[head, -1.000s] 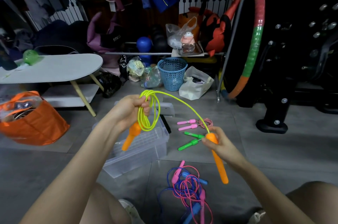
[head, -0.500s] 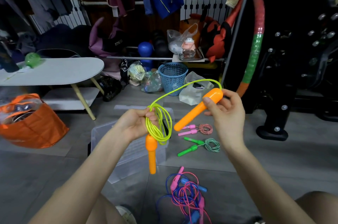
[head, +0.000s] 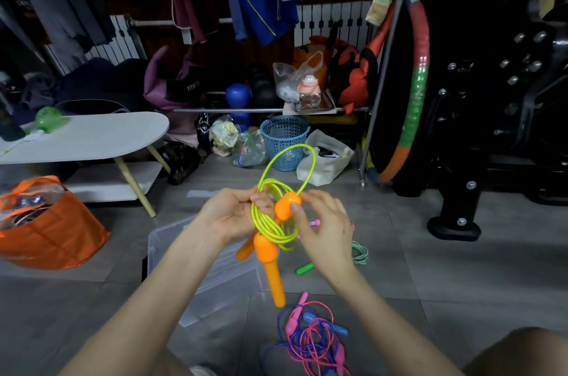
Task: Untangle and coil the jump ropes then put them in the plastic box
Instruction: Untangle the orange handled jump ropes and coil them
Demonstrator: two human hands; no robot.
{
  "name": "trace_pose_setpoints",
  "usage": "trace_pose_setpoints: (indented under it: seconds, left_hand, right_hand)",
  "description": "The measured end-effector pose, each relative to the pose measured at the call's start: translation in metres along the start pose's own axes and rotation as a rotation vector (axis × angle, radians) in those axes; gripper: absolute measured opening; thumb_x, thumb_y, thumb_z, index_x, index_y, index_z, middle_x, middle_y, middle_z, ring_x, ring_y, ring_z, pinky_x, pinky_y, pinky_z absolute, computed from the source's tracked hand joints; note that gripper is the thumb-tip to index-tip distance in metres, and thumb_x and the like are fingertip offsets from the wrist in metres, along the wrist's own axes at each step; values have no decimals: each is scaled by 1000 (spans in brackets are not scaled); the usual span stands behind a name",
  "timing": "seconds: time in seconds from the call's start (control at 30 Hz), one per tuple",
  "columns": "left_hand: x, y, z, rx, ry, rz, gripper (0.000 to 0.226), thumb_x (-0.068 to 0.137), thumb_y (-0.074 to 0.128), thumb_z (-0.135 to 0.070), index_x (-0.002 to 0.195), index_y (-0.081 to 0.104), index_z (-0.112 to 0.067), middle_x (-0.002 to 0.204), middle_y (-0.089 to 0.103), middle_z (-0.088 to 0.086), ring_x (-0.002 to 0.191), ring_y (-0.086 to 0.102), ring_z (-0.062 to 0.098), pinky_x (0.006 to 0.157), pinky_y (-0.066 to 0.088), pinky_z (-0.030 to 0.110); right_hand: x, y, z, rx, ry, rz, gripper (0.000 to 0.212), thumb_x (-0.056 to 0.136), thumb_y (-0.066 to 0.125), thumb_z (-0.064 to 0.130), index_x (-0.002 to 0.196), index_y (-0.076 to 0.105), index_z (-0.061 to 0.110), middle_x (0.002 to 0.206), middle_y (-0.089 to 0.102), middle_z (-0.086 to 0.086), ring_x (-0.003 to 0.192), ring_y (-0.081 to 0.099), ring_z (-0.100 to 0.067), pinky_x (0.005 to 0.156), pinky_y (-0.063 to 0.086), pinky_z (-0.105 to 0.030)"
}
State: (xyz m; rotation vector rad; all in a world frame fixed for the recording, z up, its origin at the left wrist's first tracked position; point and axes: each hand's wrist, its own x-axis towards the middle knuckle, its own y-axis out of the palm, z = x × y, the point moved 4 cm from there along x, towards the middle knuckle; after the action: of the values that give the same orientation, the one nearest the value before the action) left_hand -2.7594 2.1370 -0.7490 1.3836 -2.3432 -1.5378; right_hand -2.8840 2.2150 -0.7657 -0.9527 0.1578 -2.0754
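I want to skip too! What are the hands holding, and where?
The yellow-green jump rope. The left hand grips its coiled cord near the top; the right hand pinches the thick end of one orange handle.

plastic box (head: 167,232) on floor: bag (head: 52,231) left of it, table (head: 86,136) behind-left, basket (head: 284,142) behind, tangled ropes (head: 310,340) front-right

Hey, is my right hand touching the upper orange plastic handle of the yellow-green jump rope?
Touching. The head view shows the right hand pinching the upper orange plastic handle between thumb and fingertip, no gap.
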Motion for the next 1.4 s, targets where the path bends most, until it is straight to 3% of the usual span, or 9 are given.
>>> trace_pose_setpoints:
  seconds: [0.13, 0.2, 0.3, 0.4, 0.57, 0.83, 1.03, 1.2, 1.4]
  left_hand:
    - [1, -7, -3, 66, -42, 45, 41, 42, 76, 18, 73, 55, 2, 49, 39, 3, 39, 42, 16, 42, 43, 26]
    - [0, -4, 2, 189, -39, 32, 27, 56, 69, 8, 76, 52, 0, 48, 38, 2, 40, 40, 14, 43, 41, 22]
    - [2, 3, 10, 376, -31, 26, 3, 80, 44, -3, 78, 46, -3, 48, 37, 0, 40, 39, 12, 43, 37, 19]
    - [8, 0, 13, 483, -29, 13, 23, 93, 29, -6, 78, 46, -3, 49, 37, 0, 42, 38, 12, 44, 37, 21]
    - [6, 7, 13, 524, -43, 70, 10, 81, 39, -7, 80, 47, -2, 51, 37, 0, 43, 37, 12, 45, 36, 21]
    - [13, 30, 35, 415, -49, 128, 11, 78, 40, -8, 80, 48, -1, 48, 37, -2, 41, 38, 10, 44, 36, 19]
    - [12, 24, 21, 498, -33, 163, 11, 77, 41, -8, 82, 48, -1, 49, 38, -2, 41, 38, 10, 45, 35, 20]
    - [5, 21, 15, 642, -94, 280, 9, 76, 55, -7, 75, 59, 0, 51, 39, 0, 43, 38, 12, 45, 37, 21]
    - [-7, 35, 9, 831, -144, 553, 37, 67, 77, -22, 85, 54, 2, 54, 40, -2, 47, 39, 10, 51, 35, 22]
  right_hand:
    - [6, -3, -9, 364, 322, 155, 8, 79, 64, 31, 75, 70, 29, 75, 66, 16, 81, 63, -15, 77, 53, -39]
    - [9, 0, -10, 453, 444, 183, 19, 80, 69, 12, 68, 66, 27, 61, 64, 16, 67, 61, -10, 69, 55, -42]
    - [9, 4, -12, 260, 375, 194, 15, 76, 73, 16, 66, 65, 24, 57, 57, 12, 61, 54, -7, 66, 49, -34]
    - [5, 7, -19, -65, 345, 238, 22, 70, 69, 45, 70, 71, 23, 66, 66, 6, 77, 62, -16, 73, 45, -33]
    - [7, -11, -33, -224, 397, 170, 46, 59, 62, 70, 61, 65, 25, 72, 70, 5, 80, 64, -15, 80, 45, -35]
    - [0, -13, -34, -335, 559, 193, 43, 65, 66, 64, 59, 53, 23, 78, 67, 6, 89, 62, -20, 78, 37, -31]
    - [-7, -47, -45, 172, 646, 420, 48, 80, 66, 44, 44, 56, 14, 36, 49, 4, 38, 46, -6, 55, 40, -27]
    - [28, -78, -47, 331, 450, 142, 33, 92, 53, 33, 67, 66, 15, 61, 65, 5, 55, 57, -1, 66, 47, -26]
    - [50, -27, -37, 538, 386, 543, 45, 101, 26, 34, 97, 68, 18, 101, 70, 0, 99, 63, -7, 99, 39, -22]
